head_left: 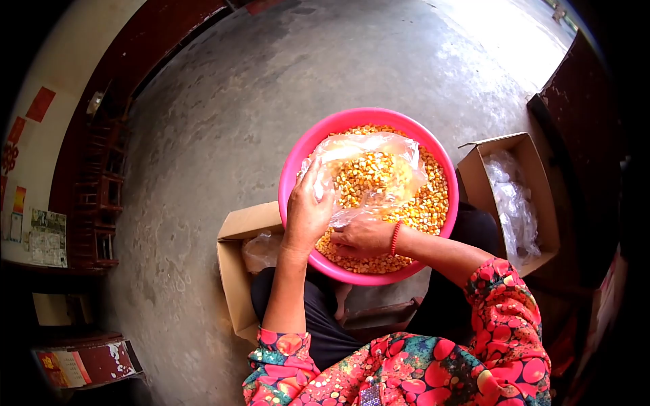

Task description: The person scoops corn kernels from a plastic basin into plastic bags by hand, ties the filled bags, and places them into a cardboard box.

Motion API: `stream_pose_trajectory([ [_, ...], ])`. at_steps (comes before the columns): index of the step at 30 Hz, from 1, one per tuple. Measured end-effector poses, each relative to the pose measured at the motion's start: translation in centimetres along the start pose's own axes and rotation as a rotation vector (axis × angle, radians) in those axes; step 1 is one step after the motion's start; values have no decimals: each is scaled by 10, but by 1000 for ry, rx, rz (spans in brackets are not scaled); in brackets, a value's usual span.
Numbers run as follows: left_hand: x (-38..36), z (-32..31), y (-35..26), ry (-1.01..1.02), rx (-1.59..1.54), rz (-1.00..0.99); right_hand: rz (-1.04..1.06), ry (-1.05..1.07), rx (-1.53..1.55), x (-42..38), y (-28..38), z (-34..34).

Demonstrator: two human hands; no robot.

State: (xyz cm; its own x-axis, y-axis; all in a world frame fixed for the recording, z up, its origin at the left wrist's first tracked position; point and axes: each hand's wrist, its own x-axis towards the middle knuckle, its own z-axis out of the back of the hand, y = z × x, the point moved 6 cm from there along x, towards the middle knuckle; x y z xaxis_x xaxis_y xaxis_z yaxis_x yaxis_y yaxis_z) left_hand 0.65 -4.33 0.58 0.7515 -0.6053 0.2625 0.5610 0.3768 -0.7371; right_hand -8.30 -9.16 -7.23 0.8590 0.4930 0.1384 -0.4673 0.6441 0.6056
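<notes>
A bare concrete floor (223,135) fills most of the view, washed out by glare toward 1 o'clock. At centre a pink basin (292,172) rests on the person's lap, heaped with yellow corn kernels (430,203); its near rim is partly covered by both forearms. At 3 o'clock an open cardboard box (538,196) holds crumpled clear bags, too glossy to count. At 8 o'clock a second cardboard box (233,271) sits half hidden under the basin and the left arm, with something pale inside that is hard to make out. Over the kernels lies a clear plastic bag (399,162), partly filled with corn. The left hand (307,213) grasps the bag's edge at its 9 o'clock side. The right hand (362,237), with a red bead bracelet (395,237) at the wrist, pinches the bag's lower edge at 6 o'clock, its fingertips hidden under plastic
</notes>
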Motion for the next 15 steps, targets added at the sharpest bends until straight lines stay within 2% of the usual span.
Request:
stream_pose_trajectory([
  [3,0,-1,1,12,-21,27,49,-35,-9,0,0,-2],
  [10,2,1,0,8,2,-32,17,-8,-30,3,-4,-7],
  [13,3,3,-2,-33,-88,-36,-1,-46,-46,2,-5,-2],
  [15,2,4,-3,-35,-129,-16,5,-171,-116,1,-8,1],
])
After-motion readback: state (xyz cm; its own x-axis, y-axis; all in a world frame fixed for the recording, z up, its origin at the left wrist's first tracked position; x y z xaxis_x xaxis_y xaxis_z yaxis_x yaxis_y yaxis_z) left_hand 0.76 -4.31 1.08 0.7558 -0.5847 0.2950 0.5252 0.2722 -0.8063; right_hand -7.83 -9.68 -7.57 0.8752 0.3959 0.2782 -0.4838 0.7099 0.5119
